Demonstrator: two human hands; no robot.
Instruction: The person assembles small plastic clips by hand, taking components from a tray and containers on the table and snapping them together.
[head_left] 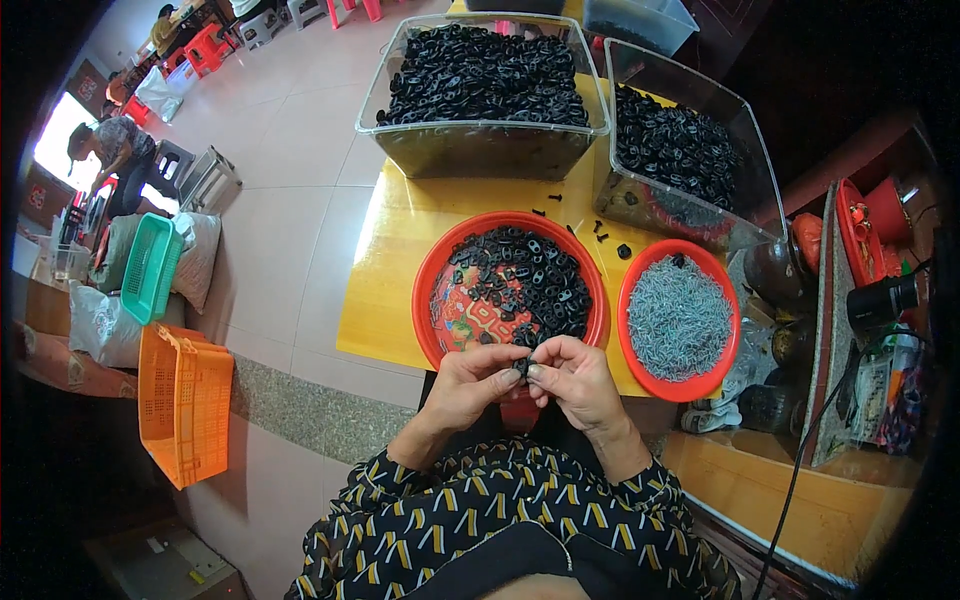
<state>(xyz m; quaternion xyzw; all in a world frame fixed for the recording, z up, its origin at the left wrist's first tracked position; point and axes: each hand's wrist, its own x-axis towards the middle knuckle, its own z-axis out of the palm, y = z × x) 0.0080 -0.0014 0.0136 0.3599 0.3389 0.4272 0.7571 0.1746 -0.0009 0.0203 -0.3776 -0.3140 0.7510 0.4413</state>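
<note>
Both hands meet at the near rim of a red round tray (424,345) that holds many small black plastic parts (545,275). Between the fingertips is a small black plastic part (522,367), partly hidden by the thumbs. My left hand (472,385) pinches it from the left and my right hand (575,385) from the right. To the right stands a smaller red tray (627,335) heaped with silvery screws (680,318). A few loose black pieces (600,235) lie on the yellow table (385,280) behind the trays.
Two clear plastic bins (470,150) (640,195) full of black parts stand at the back of the table. An orange crate (185,400) and a green basket (152,268) are at the left. A black cable (800,470) hangs at the right. Another person (120,150) works far left.
</note>
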